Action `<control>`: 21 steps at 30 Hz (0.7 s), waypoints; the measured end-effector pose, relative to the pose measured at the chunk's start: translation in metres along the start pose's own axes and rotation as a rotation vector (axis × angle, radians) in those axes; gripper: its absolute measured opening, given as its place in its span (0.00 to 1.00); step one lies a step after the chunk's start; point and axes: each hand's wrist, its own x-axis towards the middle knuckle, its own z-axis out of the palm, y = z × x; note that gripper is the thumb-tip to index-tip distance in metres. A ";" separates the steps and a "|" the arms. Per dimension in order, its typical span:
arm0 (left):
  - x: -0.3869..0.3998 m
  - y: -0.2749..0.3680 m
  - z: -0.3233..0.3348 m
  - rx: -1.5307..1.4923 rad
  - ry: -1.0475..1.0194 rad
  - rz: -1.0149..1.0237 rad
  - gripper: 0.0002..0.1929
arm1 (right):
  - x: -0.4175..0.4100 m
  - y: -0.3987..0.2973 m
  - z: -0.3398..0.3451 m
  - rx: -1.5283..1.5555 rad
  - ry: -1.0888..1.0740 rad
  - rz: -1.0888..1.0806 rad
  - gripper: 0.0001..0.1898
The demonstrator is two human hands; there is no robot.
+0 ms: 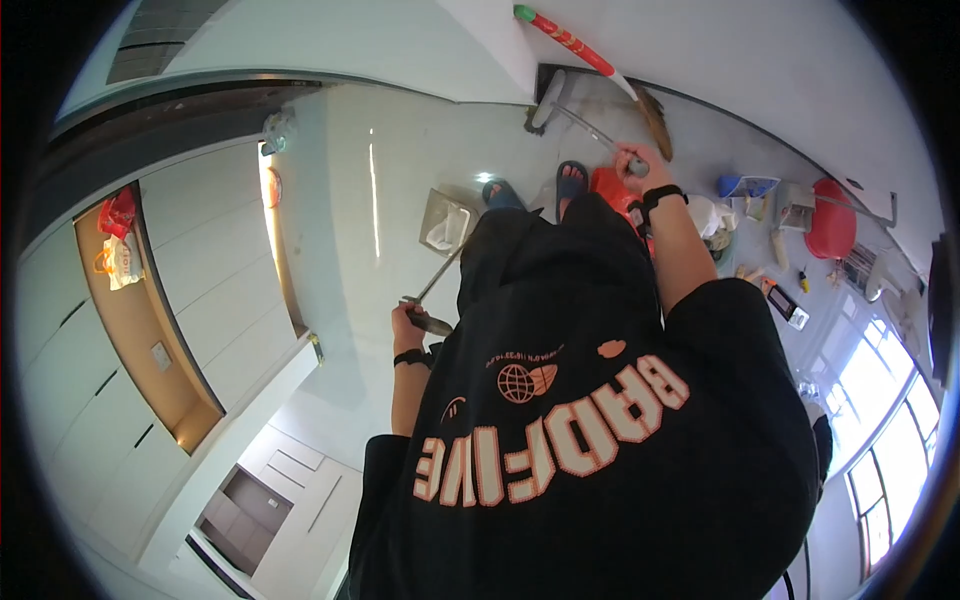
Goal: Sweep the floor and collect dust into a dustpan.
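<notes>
My left hand is closed around the grip of a long-handled dustpan. The pan rests on the floor left of my feet, with whitish, crumpled-looking material in it. In my right hand is the grey grip of a broom with a metal pole. Its pale head with dark bristles is down on the floor by the wall corner, ahead of my sandals. A second broom, with a red-wrapped handle and brown bristles, leans against the wall just beyond my right hand.
Right of my legs are a red plastic bag, a blue container, a red basin, a yellow-and-black screwdriver and a small device. White cabinets with a lit niche holding bags stand at left.
</notes>
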 end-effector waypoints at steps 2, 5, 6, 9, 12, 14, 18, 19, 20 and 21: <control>0.001 0.004 0.000 0.026 0.078 0.006 0.03 | 0.000 -0.002 -0.014 -0.520 -0.075 -0.280 0.15; 0.005 0.004 -0.002 0.003 0.039 0.011 0.03 | -0.022 0.009 -0.018 -0.867 -0.176 -0.507 0.15; 0.005 0.002 -0.002 -0.005 0.030 -0.005 0.03 | -0.029 0.015 -0.015 -1.320 -0.139 -0.644 0.16; 0.006 -0.007 -0.005 -0.052 0.054 0.002 0.03 | -0.047 0.033 0.000 -1.243 -0.131 -0.503 0.09; 0.001 -0.016 -0.006 -0.065 0.048 -0.014 0.03 | -0.050 0.045 0.015 -1.117 0.110 -0.240 0.13; -0.003 -0.017 -0.006 -0.044 -0.011 0.011 0.03 | -0.042 0.052 0.017 -2.005 -0.120 -0.681 0.15; -0.007 -0.008 -0.004 0.007 -0.042 0.017 0.03 | -0.009 0.056 0.015 -0.759 -0.282 -0.368 0.10; -0.006 -0.006 -0.003 0.016 -0.040 0.014 0.03 | -0.014 0.054 0.011 -0.752 -0.277 -0.373 0.10; -0.006 -0.004 -0.003 0.028 -0.036 0.012 0.03 | -0.018 0.053 0.008 -0.727 -0.170 -0.399 0.08; -0.004 -0.003 -0.003 0.024 0.011 -0.019 0.03 | -0.027 0.052 0.006 -0.704 -0.068 -0.423 0.07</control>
